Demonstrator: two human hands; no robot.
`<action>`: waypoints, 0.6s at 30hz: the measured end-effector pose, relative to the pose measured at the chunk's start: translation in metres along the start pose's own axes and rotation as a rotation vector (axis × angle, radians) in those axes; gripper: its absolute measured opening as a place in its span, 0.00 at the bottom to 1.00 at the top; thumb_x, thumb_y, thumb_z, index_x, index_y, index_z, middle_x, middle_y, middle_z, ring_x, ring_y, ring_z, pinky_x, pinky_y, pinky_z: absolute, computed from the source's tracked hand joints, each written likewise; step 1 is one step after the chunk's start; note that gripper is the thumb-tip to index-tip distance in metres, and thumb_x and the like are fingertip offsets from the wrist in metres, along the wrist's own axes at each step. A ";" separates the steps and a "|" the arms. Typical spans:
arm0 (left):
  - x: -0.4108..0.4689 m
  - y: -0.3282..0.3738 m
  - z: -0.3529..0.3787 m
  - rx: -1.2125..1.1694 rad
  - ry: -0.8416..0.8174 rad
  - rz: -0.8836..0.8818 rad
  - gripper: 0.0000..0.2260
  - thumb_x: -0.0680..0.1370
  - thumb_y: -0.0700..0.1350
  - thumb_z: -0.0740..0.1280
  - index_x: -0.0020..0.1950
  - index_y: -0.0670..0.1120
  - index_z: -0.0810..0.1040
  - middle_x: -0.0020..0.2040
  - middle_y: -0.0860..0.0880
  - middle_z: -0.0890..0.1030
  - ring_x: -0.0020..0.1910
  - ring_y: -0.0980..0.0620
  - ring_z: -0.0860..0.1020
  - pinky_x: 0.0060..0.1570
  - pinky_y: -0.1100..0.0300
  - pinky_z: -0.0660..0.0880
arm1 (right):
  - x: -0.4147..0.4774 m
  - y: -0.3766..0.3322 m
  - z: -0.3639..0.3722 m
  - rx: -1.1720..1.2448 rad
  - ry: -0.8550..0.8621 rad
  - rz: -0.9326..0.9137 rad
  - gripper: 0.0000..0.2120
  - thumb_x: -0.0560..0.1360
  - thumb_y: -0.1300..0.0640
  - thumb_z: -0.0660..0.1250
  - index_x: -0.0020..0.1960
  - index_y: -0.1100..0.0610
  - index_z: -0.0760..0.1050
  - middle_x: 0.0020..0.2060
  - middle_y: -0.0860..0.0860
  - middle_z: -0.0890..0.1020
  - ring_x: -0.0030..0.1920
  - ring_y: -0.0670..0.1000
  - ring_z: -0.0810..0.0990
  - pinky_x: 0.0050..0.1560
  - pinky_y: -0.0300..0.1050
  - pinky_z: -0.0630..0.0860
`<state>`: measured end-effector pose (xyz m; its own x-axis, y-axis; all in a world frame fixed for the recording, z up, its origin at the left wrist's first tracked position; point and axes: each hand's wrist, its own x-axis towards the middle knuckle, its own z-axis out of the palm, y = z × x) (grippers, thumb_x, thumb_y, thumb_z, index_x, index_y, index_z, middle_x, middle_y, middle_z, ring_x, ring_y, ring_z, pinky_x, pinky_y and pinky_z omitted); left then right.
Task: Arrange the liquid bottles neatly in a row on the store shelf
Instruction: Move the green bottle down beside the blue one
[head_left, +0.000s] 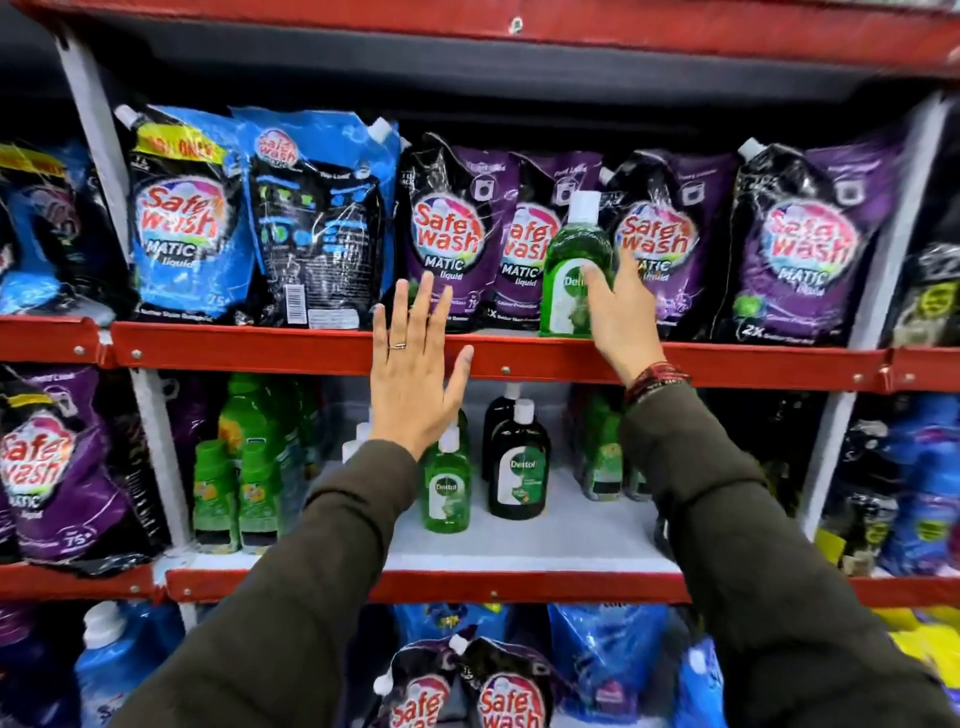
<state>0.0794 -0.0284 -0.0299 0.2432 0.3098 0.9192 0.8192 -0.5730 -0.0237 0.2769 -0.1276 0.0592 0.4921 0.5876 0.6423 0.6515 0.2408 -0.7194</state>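
A large green bottle (567, 270) with a white cap stands on the upper red shelf's front edge (260, 348), in front of purple detergent pouches. My right hand (621, 312) wraps its right side, thumb across the label. My left hand (415, 364) is raised flat with fingers spread, over the shelf edge to the bottle's left, touching nothing. On the white middle shelf (545, 540) below stand a small green bottle (447, 486) and two dark bottles (519, 462), one behind the other. More green bottles (602, 457) stand to the right, partly hidden by my right sleeve.
Blue detergent pouches (182, 218) and purple pouches (800, 244) fill the upper shelf behind the bottle. Several green-capped bottles (239, 483) crowd the middle shelf's left end. A grey upright (93, 130) stands at the left. Pouches (509, 696) fill the bottom shelf.
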 end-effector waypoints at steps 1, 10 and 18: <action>0.000 0.000 0.000 0.004 0.004 0.003 0.30 0.85 0.57 0.52 0.84 0.46 0.51 0.85 0.44 0.50 0.84 0.42 0.46 0.80 0.47 0.34 | 0.005 -0.001 -0.002 0.037 -0.030 0.041 0.26 0.82 0.48 0.58 0.76 0.58 0.65 0.72 0.58 0.74 0.70 0.57 0.73 0.64 0.43 0.67; 0.000 0.000 0.002 0.032 0.013 -0.001 0.30 0.85 0.57 0.54 0.84 0.46 0.52 0.85 0.43 0.51 0.84 0.42 0.47 0.81 0.44 0.39 | 0.009 0.001 0.000 0.378 -0.055 0.131 0.21 0.73 0.50 0.68 0.64 0.56 0.76 0.60 0.53 0.83 0.60 0.53 0.83 0.64 0.58 0.79; -0.002 0.000 0.000 0.013 -0.002 0.003 0.31 0.85 0.57 0.53 0.84 0.45 0.51 0.85 0.43 0.50 0.84 0.43 0.47 0.82 0.45 0.39 | 0.008 -0.020 -0.009 0.497 -0.013 0.046 0.19 0.78 0.54 0.67 0.67 0.61 0.75 0.60 0.54 0.84 0.58 0.52 0.84 0.60 0.50 0.82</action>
<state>0.0790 -0.0284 -0.0315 0.2471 0.3096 0.9182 0.8250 -0.5643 -0.0318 0.2727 -0.1351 0.0811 0.5047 0.6146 0.6063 0.2743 0.5518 -0.7876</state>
